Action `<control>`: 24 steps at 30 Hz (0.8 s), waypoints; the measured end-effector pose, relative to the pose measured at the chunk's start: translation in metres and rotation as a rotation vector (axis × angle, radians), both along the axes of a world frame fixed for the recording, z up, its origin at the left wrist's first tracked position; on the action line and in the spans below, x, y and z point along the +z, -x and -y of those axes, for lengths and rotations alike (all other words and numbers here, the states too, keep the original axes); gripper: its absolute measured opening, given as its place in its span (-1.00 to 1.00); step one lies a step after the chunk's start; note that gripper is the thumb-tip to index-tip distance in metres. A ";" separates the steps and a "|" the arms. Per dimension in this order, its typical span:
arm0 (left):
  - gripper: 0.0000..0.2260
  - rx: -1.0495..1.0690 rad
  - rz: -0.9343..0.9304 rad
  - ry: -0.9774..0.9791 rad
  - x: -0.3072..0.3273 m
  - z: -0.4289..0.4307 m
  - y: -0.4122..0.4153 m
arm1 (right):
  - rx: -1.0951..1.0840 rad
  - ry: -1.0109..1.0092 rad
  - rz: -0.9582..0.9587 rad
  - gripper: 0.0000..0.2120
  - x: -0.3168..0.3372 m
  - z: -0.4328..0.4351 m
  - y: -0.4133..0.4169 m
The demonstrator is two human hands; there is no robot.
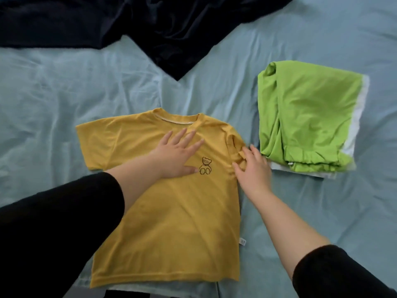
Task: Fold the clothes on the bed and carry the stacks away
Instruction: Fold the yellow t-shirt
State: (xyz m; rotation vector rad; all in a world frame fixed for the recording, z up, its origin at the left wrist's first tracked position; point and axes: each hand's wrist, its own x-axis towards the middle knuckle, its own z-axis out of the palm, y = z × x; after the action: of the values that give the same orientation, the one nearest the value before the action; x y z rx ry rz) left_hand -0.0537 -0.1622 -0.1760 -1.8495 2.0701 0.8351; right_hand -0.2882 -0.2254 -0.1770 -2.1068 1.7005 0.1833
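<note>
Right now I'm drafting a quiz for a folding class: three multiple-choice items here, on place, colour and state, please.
1. The green garment lies: A) on the yellow T-shirt B) to its right C) to its left.
2. The far cloth is: A) red B) white C) dark navy.
3. The yellow T-shirt is: A) spread open B) folded in a stack C) balled up.
Key: 1 B, it lies apart on the right side; 2 C, near-black blue; 3 A, the left hand presses its chest flat.
</note>
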 end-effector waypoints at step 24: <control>-0.84 0.160 -0.196 0.122 -0.007 0.152 0.112 | -1.073 -0.409 0.872 -0.71 -0.009 -0.011 0.018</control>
State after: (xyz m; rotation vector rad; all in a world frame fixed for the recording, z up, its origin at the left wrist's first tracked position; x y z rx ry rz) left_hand -0.1654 -0.3145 -0.1831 -2.0979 2.1526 0.9855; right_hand -0.3066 -0.2142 -0.1861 -0.5982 1.7207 -0.5683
